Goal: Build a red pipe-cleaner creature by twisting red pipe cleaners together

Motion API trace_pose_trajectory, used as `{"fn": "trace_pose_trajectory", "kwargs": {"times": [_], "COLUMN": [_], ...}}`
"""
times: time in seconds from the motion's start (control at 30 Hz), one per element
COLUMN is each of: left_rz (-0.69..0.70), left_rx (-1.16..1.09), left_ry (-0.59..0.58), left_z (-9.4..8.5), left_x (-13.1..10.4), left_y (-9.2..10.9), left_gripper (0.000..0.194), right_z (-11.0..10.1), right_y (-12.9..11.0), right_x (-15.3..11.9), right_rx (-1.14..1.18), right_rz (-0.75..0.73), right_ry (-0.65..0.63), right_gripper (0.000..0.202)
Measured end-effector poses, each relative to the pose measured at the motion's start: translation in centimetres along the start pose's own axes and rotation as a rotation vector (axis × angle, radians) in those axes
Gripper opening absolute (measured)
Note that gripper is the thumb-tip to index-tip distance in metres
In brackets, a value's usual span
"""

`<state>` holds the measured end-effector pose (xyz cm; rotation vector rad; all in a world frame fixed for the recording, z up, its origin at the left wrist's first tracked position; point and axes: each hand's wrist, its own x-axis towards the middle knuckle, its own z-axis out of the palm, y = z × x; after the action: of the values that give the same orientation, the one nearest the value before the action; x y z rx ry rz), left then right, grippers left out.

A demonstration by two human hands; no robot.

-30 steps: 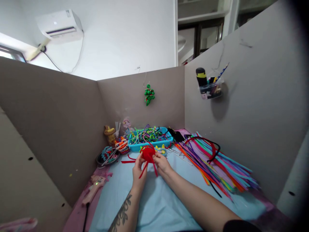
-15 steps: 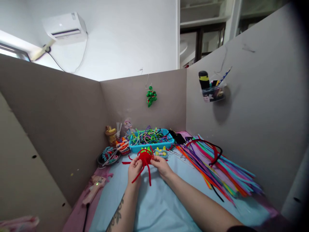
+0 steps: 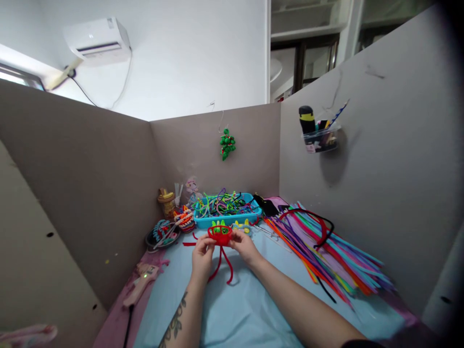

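A red pipe-cleaner piece (image 3: 222, 238) is held between my two hands over the blue cloth (image 3: 242, 309). Its upper part forms an open loop, and two red strands hang down from it. My left hand (image 3: 203, 251) pinches its left edge, while my right hand (image 3: 245, 246) pinches the right edge. Just behind the piece, green figures (image 3: 216, 224) show partly through the loop. A blue and yellow item (image 3: 242, 226) lies behind my right fingers. More red strands (image 3: 189, 244) stick out left of my left hand.
A blue basket (image 3: 206, 222) of mixed pipe cleaners stands at the back. Long coloured pipe cleaners (image 3: 326, 246) spread at the right, beside scissors (image 3: 268, 232). At the left are a dark bowl (image 3: 163, 237), an orange-white woven piece (image 3: 184, 218) and a pink glue gun (image 3: 139, 287).
The red piece has been tilted, so its rounded face has given way to an open loop, and its hanging strands have swung to the right. Both hands still hold it.
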<state>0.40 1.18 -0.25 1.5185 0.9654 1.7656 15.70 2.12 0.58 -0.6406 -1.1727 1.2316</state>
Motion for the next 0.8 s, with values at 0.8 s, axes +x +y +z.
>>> {"fn": "trace_pose_trajectory", "kwargs": {"times": [0.8], "left_rz": [0.09], "left_rx": [0.065], "left_ry": [0.052], "left_z": [0.0], "left_x": [-0.5], "left_y": [0.1], "left_gripper": [0.009], "right_z": [0.3], "right_y": [-1.3], "right_x": [-1.1], "right_rx": [-0.378], "right_rz": [-0.361], "right_ry": [-0.014], "right_gripper": [0.014]}}
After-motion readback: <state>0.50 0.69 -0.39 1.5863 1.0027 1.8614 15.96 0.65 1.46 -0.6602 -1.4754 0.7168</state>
